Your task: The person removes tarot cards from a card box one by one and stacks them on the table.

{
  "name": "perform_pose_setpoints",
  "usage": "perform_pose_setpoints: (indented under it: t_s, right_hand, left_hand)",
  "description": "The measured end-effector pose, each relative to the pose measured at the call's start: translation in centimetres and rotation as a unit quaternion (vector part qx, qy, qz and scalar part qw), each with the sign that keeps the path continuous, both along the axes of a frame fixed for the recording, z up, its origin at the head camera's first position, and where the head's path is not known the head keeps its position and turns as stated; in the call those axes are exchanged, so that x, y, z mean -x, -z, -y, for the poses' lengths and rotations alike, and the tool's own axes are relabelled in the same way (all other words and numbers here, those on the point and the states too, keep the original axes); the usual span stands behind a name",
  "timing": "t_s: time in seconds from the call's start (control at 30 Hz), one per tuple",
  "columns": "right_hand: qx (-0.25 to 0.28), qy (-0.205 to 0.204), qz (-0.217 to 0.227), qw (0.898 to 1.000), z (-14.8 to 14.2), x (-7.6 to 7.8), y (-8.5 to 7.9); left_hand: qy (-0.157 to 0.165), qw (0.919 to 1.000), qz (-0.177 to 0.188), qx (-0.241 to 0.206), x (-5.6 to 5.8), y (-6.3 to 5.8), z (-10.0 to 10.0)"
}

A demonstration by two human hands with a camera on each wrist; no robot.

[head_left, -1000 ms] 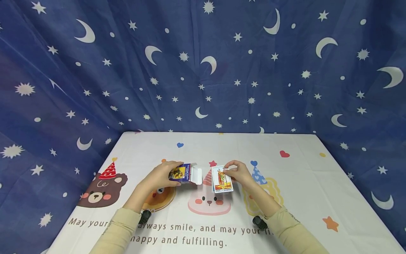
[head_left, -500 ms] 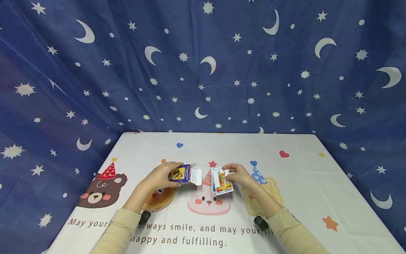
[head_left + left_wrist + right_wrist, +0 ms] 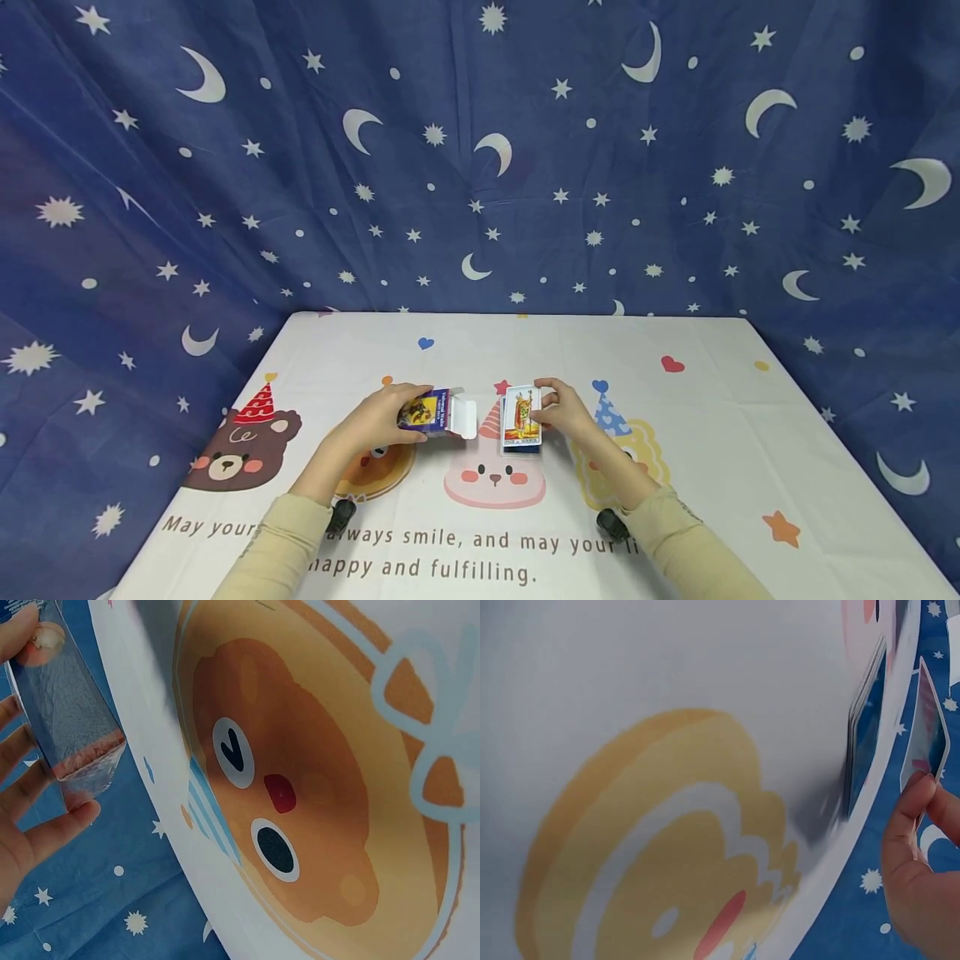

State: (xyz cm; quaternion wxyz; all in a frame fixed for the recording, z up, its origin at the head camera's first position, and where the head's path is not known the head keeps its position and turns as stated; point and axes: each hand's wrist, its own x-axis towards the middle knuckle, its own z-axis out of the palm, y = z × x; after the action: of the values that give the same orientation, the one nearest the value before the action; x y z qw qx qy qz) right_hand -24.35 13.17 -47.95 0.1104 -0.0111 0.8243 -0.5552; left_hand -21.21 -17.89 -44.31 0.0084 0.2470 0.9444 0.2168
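Observation:
My left hand (image 3: 377, 417) grips a blue tarot card box (image 3: 426, 412) by its left end. The box's white flap (image 3: 463, 417) hangs open toward the right. In the left wrist view, fingers and thumb lie around the box (image 3: 71, 705). My right hand (image 3: 564, 412) pinches one tarot card (image 3: 521, 415) by its right edge, picture side up, with a robed figure on it. In the right wrist view, that card (image 3: 928, 727) is lifted clear of a thin stack of cards (image 3: 866, 731) lying on the table. From the head view, the held card mostly covers the stack (image 3: 521, 450).
A white printed tablecloth (image 3: 675, 433) covers the table, with cartoon animals and lettering. Behind it hangs a blue curtain (image 3: 420, 183) with moons and stars. Small black devices (image 3: 342, 516) sit at both wrists.
The card in my right hand first tilted, then straightened and rose slightly away from me, exposing more of the stack's near edge. My left hand and the box stay almost still.

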Motion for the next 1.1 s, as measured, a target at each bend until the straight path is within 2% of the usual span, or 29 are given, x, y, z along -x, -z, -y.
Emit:
perform_pose_setpoints:
  t_s: [0.2, 0.43, 0.5, 0.67, 0.87, 1.1]
  right_hand:
    - [-0.018, -0.023, -0.006, 1.0, -0.2, 0.4, 0.3]
    - [-0.03, -0.058, 0.008, 0.998, -0.4, 0.8, 0.3]
    - [-0.024, -0.069, -0.002, 0.997, -0.5, 1.0, 0.6]
    - [-0.027, -0.07, 0.001, 0.997, -0.6, 1.4, 0.9]
    - [-0.051, -0.049, 0.025, 0.997, -0.2, 1.2, 0.7]
    - [-0.067, -0.044, 0.025, 0.996, 0.0, 1.2, 1.1]
  left_hand:
    - [-0.001, 1.0, -0.004, -0.001, 0.0, 0.2, 0.1]
    - [0.002, 1.0, -0.007, -0.004, 0.2, 0.4, 0.1]
    - [0.001, 1.0, -0.005, -0.005, 0.1, 0.4, 0.0]
    - [-0.002, 1.0, -0.004, -0.005, 0.1, 0.4, 0.0]
    - [-0.007, 1.0, -0.002, -0.001, 0.0, 0.3, 0.1]
    - [-0.008, 0.9999, -0.002, -0.008, -0.1, 0.2, 0.0]
